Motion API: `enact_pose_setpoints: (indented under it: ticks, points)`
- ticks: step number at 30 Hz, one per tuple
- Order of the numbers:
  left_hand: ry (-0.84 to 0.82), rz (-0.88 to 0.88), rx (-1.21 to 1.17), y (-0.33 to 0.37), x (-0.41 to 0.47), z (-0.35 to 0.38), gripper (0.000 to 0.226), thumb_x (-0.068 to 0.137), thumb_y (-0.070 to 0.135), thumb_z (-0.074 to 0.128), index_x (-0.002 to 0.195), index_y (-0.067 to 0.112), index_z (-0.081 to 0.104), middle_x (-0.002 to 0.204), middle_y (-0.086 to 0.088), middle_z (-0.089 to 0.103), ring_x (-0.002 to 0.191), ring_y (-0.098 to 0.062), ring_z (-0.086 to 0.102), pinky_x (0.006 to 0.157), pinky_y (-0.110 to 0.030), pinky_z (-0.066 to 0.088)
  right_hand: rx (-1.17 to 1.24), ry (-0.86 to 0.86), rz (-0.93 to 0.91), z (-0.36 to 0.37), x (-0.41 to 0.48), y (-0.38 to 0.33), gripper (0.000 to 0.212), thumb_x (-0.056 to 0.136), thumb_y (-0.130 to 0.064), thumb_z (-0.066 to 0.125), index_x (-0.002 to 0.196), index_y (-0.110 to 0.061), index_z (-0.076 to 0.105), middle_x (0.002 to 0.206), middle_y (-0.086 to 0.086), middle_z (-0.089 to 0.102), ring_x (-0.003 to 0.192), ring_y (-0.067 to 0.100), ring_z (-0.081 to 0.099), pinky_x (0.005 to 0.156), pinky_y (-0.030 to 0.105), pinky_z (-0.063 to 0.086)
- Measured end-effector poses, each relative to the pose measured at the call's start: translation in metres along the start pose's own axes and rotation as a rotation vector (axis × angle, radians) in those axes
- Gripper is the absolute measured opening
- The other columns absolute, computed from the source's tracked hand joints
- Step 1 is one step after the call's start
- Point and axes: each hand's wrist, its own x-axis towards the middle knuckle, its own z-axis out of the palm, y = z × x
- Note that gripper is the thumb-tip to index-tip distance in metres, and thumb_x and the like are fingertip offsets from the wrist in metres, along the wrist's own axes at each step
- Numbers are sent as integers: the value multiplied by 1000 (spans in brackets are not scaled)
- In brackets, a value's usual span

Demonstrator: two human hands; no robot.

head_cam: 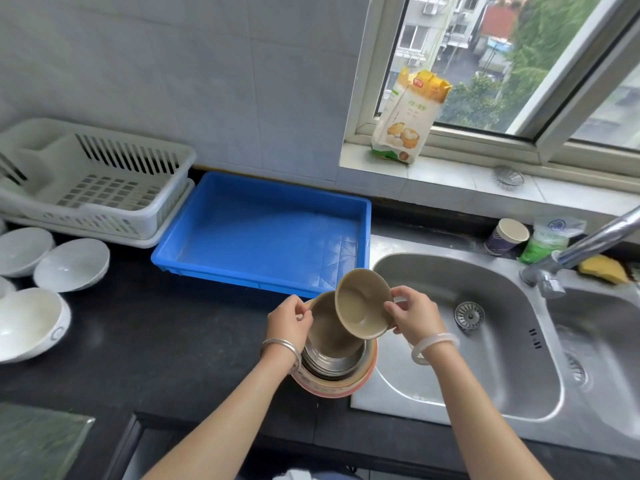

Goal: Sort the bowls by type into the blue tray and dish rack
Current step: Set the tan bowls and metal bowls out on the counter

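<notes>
Right hand (414, 318): closed on the rim of a tan bowl (362, 304), thumb on the inside edge and fingers behind; the bowl is lifted and tilted, its hollow facing the camera.
Left hand (290, 318): fingers pinched on the left rim of a second tan bowl (329, 336), which sits on top of the stack.
Stack (334, 367): nested bowls at the front edge of the dark surface (166, 327), just left of the sink; below the second tan bowl are metal bowls (332, 362), and the lowest is a pink-and-cream bowl (332, 384).
Blue tray (263, 233): on the surface behind the stack, against the tiled wall, nothing in it.
Dish rack (93, 181): white plastic, left of the blue tray and touching it, nothing in it.
White bowls (71, 265): several on the surface at far left, in front of the dish rack, well apart from the stack.
Sink (485, 327): steel double basin to the right, with a strainer in the drain and a tap (585, 244) above.
Behind the sink: a paper cup (507, 237), a green bag (545, 242) and a yellow sponge (604, 268).
Window sill: a flour bag (405, 119) stands upright against the window frame.
</notes>
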Motion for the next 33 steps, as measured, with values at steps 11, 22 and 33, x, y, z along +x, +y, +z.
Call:
enact_pose_setpoints:
  ticks: [11,22,33]
  points:
    - [182,-225,-261,-41,16,-79,13,86,12,58,74,11,55,78,-7,64,73,-17,65,54,-24,55,106,-105,-82,49,21,-66,8,86,-11,59,93,-15,60,67,-3,64,40,4,58,42,15,48]
    - [528,-554,-565,-146,10,-175,15,84,-1,56,70,4,53,70,-11,53,72,-25,58,57,-30,59,129,-381,-25,212,32,-131,11,87,-5,53,85,-16,51,82,10,59,54,16,63,39,19,51]
    - [780,-719,-649,-224,23,-234,9,84,-2,55,77,3,57,84,-13,57,75,-26,58,75,-37,55,98,-496,121,346,39,-200,21,88,-3,49,106,-14,51,103,9,50,75,31,62,58,37,58]
